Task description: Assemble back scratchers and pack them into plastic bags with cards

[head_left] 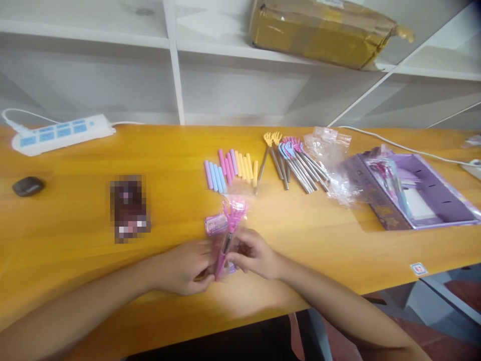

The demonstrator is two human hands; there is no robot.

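Both my hands are closed on a pink back scratcher (235, 215) with a metal shaft and pink handle, which seems to be inside a clear plastic bag. It points away from me, claw end up. My left hand (186, 265) grips near the handle from the left. From the right, my right hand (259, 253) pinches beside the shaft. Small purple printed cards (215, 224) lie just behind my hands. Beyond them are loose pink, purple, blue and yellow handle sleeves (230, 168). Several back scratchers (298, 163) with bare metal shafts lie at their right.
Clear plastic bags (325, 145) lie right of the scratchers. A purple box (432, 200) at the right contains bagged items. A power strip (63, 135), a dark mouse (28, 186) and a pixelated object (130, 208) are at the left. A taped carton (323, 32) sits on the shelf.
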